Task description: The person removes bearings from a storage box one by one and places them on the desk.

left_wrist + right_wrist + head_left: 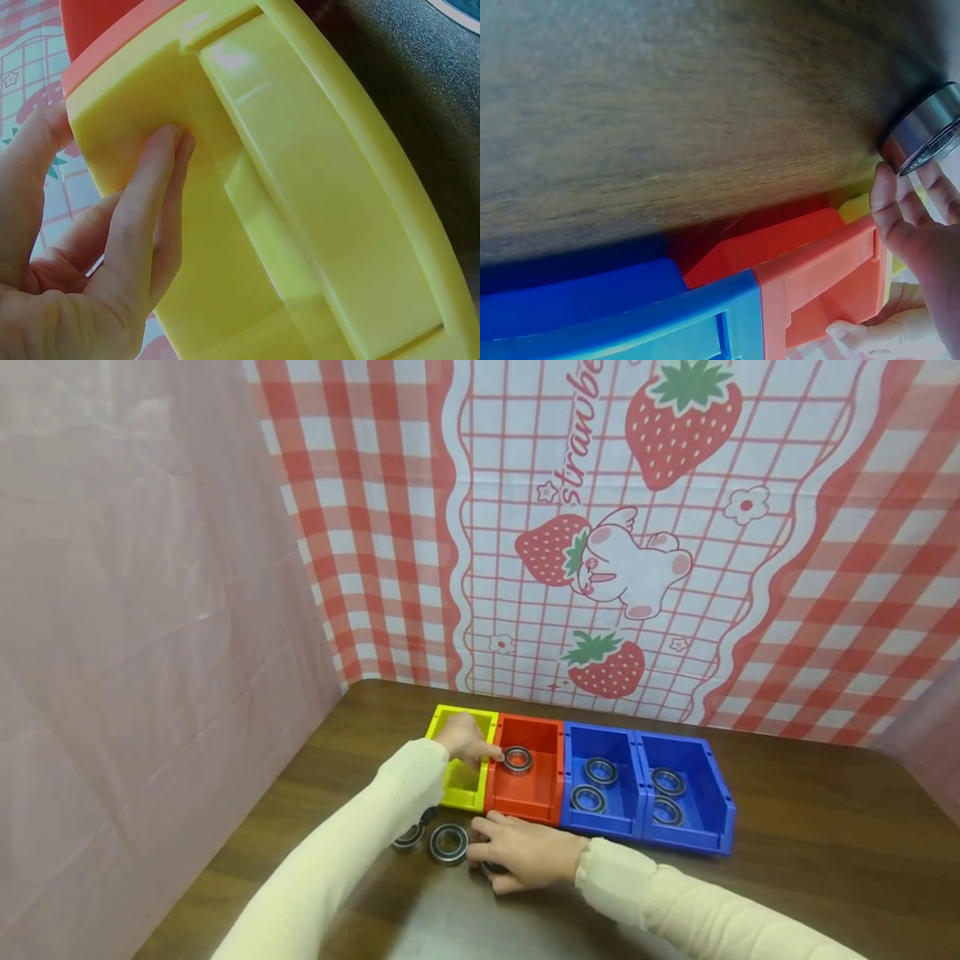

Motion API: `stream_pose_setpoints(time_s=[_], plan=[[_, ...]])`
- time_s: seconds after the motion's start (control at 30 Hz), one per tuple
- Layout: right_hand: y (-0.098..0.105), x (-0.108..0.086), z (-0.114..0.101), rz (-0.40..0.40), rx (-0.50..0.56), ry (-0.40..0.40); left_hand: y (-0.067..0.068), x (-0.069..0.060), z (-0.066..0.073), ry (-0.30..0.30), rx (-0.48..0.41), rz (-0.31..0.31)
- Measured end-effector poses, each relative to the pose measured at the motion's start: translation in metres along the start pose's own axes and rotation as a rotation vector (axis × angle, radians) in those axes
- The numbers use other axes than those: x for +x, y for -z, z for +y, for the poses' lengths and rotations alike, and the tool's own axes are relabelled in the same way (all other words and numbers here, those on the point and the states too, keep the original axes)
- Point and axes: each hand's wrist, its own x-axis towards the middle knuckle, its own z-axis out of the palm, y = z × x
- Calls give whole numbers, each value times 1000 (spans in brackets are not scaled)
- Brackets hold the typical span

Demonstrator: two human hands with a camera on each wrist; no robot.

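Note:
My left hand (465, 742) is in the yellow bin (467, 799), its thumb over the wall shared with the red bin (525, 793). In the left wrist view the left hand's fingers (139, 225) reach down quite straight inside that bin; a tiny glint shows between them, too small to identify. Just in front of the bins, my right hand (525, 853) grips a ball bearing (491, 867) low at the table, mostly hidden under its fingers. The right wrist view shows fingertips on the rim of this bearing (922, 131). Another bearing (449, 844) lies left of the right hand.
One bearing (517, 760) lies in the red bin. Two blue bins (600, 822) stand to its right, each holding two bearings. Another bearing (409, 837) is partly covered by the left sleeve. A strawberry-print cloth (600, 568) hangs behind the wooden table (810, 827).

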Motion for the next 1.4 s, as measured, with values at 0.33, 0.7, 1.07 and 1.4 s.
stream_pose_setpoints(time_s=[0.33,0.7,1.07,1.4], plan=[[-2,1,0,2,28,-10,-3,0,2,3,-2,9],[19,-14,2,-16,267,-161,0,6,7,1,71,30],[71,-22,27,-123,236,-445,-9,11,-3,52,65,12],[74,13,62,-205,220,-701,-8,13,-2,74,71,37]])
